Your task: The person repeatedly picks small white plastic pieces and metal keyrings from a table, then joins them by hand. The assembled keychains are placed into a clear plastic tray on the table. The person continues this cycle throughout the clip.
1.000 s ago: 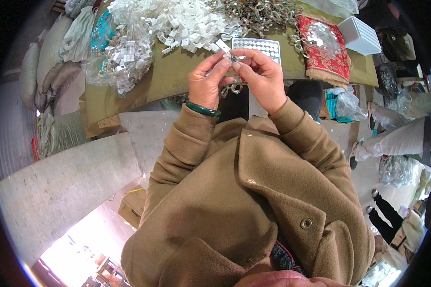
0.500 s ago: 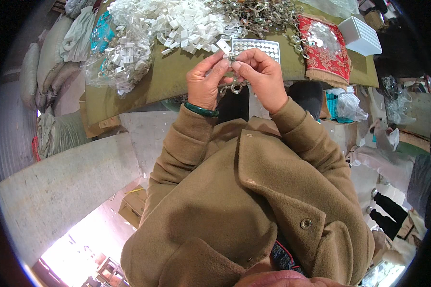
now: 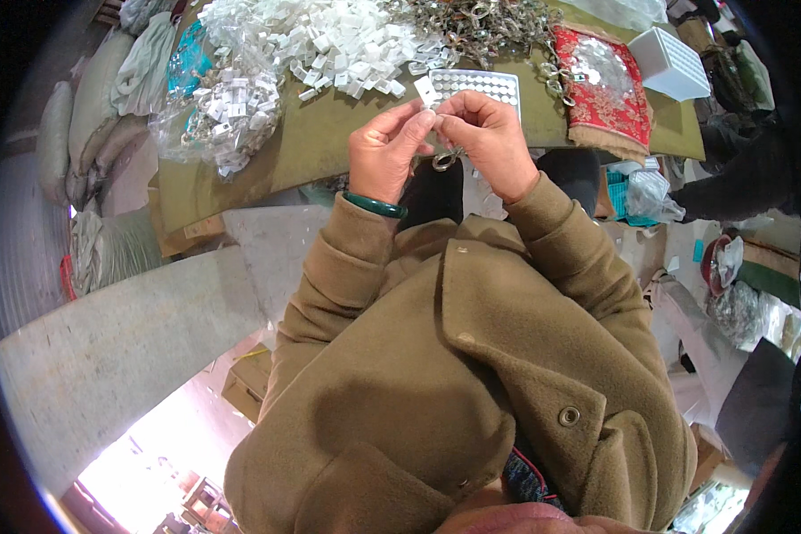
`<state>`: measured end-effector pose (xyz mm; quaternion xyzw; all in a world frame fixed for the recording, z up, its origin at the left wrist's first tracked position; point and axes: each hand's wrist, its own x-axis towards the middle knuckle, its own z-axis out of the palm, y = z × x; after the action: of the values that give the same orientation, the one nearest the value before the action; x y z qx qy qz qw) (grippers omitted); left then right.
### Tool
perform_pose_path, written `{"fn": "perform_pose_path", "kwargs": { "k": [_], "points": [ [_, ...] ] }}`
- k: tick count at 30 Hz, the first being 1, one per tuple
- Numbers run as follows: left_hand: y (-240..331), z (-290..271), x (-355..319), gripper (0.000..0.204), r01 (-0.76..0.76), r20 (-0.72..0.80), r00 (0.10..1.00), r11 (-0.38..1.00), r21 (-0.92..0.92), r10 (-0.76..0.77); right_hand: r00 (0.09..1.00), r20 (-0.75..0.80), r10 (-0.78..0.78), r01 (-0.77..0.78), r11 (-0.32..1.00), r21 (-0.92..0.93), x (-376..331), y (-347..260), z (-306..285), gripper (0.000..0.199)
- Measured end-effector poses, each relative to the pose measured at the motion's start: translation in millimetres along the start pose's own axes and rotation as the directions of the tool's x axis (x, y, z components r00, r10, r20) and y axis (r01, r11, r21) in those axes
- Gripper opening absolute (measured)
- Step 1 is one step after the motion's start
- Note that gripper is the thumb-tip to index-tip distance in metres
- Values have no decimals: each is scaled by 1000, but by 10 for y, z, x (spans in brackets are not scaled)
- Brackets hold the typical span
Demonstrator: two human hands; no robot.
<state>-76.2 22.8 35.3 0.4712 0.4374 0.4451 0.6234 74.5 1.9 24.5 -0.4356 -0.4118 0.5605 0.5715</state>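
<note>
My left hand (image 3: pixel 386 153), with a dark green bangle at the wrist, pinches a small white rectangular block (image 3: pixel 425 92) that sticks up beyond the fingertips. My right hand (image 3: pixel 491 147) is closed too, its thumb and forefinger meeting the left fingertips. Below the joined fingers hangs a shiny metal ring (image 3: pixel 443 161), apparently on a short chain. The fingers hide where block and ring meet. Just behind my right hand lies a white tray (image 3: pixel 517 89) with rows of round white pieces.
A heap of white blocks (image 3: pixel 338 53) covers the table's far middle, beside a pile of metal rings and chains (image 3: pixel 481 27). Plastic bags of pieces (image 3: pixel 236 116) lie left. A red patterned cloth (image 3: pixel 601 107) and a white box (image 3: pixel 670 64) stand right. Someone's dark-clothed leg (image 3: pixel 730 189) is at far right.
My hands stay almost in place; the fingertips have drawn closer and the white block has shifted slightly right. At the right edge, a person in dark clothing has moved nearer the table.
</note>
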Motion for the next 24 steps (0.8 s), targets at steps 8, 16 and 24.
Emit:
{"fn": "perform_pose_path", "kwargs": {
  "k": [8, 16, 24],
  "points": [
    [1, -45, 27, 24, 104, -49, 993, 995, -2, -104, 1000, 17, 11, -9, 996, -85, -81, -7, 1, 18],
    [55, -40, 11, 26, 202, -27, 976, 945, -259, -216, 982, -120, -147, 135, 985, -108, -36, 54, 74, 17],
    [59, -127, 46, 29, 456, 212, 869, 557, -694, -447, 964, 61, 259, -256, 841, 477, -49, -30, 12, 14]
  ]
}}
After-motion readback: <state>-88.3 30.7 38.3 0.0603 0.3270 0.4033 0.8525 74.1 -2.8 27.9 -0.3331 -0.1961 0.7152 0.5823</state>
